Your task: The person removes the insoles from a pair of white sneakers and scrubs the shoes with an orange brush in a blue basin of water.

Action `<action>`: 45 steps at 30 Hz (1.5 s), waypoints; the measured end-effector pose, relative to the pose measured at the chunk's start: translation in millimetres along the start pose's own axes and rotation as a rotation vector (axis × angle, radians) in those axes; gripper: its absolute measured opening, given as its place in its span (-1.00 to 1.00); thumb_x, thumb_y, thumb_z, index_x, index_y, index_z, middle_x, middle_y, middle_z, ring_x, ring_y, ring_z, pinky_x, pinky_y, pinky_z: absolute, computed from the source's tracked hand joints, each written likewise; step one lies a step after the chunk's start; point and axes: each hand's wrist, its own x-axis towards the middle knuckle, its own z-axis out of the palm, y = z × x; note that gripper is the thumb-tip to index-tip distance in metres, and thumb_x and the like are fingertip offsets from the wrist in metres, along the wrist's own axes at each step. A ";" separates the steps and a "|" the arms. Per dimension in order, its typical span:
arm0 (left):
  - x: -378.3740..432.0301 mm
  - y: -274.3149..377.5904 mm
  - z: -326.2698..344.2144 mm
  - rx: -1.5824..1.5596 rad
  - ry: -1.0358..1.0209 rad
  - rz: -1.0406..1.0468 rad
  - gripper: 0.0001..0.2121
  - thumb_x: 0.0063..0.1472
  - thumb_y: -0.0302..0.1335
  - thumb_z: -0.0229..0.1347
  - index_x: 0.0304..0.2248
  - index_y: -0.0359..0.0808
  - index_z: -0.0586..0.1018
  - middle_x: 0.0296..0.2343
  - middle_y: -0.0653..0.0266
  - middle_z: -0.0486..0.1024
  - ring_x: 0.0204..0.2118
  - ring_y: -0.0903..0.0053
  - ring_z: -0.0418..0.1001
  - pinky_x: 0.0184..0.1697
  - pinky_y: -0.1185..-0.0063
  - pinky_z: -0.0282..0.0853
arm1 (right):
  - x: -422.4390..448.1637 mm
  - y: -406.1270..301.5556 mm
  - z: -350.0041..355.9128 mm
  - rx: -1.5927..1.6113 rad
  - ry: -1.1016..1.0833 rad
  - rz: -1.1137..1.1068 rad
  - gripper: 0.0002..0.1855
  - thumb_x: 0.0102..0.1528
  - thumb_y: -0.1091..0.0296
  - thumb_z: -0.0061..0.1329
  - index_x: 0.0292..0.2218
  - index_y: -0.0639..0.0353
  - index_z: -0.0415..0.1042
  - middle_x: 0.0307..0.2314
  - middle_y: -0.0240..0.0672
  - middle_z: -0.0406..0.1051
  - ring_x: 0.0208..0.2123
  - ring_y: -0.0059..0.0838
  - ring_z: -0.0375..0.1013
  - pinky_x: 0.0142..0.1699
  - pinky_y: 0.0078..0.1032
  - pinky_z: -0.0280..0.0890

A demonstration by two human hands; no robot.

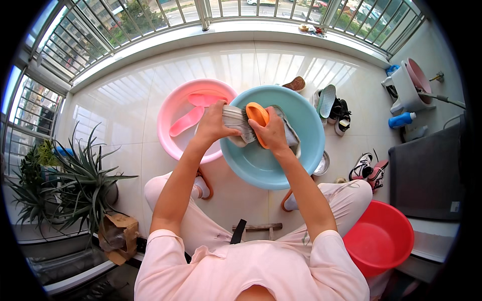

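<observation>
My left hand [215, 126] grips one end of a pale grey shoe [236, 122], its ribbed sole edge turned up, above the left part of a light blue plastic basin [260, 175]. In my right hand [272, 131] is an orange scrubbing brush [257, 113], its dark bristles against the shoe. A grey fabric piece with a pale rim [292, 137], perhaps the shoe's upper, shows beyond my right hand; my hand hides how it joins. Left of the blue basin, and partly behind it, stands a pink basin [162, 129]. Two pink insole-shaped pieces [187, 121] lie in it.
Several shoes [335, 109] and a light insole [327, 101] lie right of the basins. A metal bowl [322, 164] sits by the blue basin, with patterned sneakers [368, 170] farther right. A red basin [380, 235] is beside my right knee; potted aloe [88, 169] stands at left.
</observation>
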 end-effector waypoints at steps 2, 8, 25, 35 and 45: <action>2.6 -1.0 -1.7 0.005 -0.053 -0.085 -0.20 -0.37 -0.23 0.41 -0.09 -0.32 0.34 -0.22 0.04 0.42 -0.14 0.22 0.43 -0.11 0.40 0.38 | -3.3 -21.8 11.3 0.057 -0.014 0.007 -0.51 -0.10 0.15 0.18 -0.27 0.30 0.31 -0.43 0.05 0.43 -0.35 0.06 0.44 -0.24 -0.23 0.31; 14.9 -6.2 0.9 -0.138 -0.168 -0.332 -0.27 -0.35 -0.13 0.41 -0.17 -0.33 0.42 -0.28 0.11 0.50 -0.19 0.37 0.48 -0.15 0.47 0.40 | -30.4 77.5 -25.6 -0.222 0.028 0.115 -0.49 -0.11 0.14 0.19 -0.24 0.26 0.29 -0.43 0.00 0.44 -0.35 0.03 0.44 -0.24 -0.23 0.32; -120.4 38.4 18.3 -1.010 0.368 -0.295 -0.46 -0.11 -0.53 0.33 -0.08 -0.43 0.45 -0.20 0.18 0.48 -0.17 0.53 0.45 -0.07 0.59 0.38 | 2.7 0.6 -75.8 -0.128 0.072 -0.014 -0.55 -0.12 0.17 0.20 -0.28 0.28 0.35 -0.35 -0.03 0.42 -0.31 -0.03 0.42 -0.22 -0.26 0.31; -97.2 30.8 35.5 -1.256 0.383 -0.390 -0.46 -0.07 -0.54 0.30 -0.06 -0.38 0.41 -0.21 0.25 0.45 -0.17 0.55 0.45 -0.09 0.59 0.39 | 34.3 26.9 -83.8 0.138 0.129 0.079 -0.50 -0.07 0.13 0.19 -0.20 0.27 0.36 -0.40 -0.14 0.43 -0.35 -0.22 0.47 -0.24 -0.38 0.36; -70.6 28.8 25.8 -0.969 -0.452 -0.280 -0.07 -0.12 -0.51 0.29 0.21 -0.33 -0.01 0.05 0.12 0.22 0.08 0.38 0.27 0.12 0.47 0.23 | 37.5 -13.0 -96.1 0.821 -0.181 0.291 -0.52 0.01 0.11 0.14 -0.16 0.24 0.33 -0.40 -0.33 0.42 -0.37 -0.61 0.39 -0.26 -0.66 0.31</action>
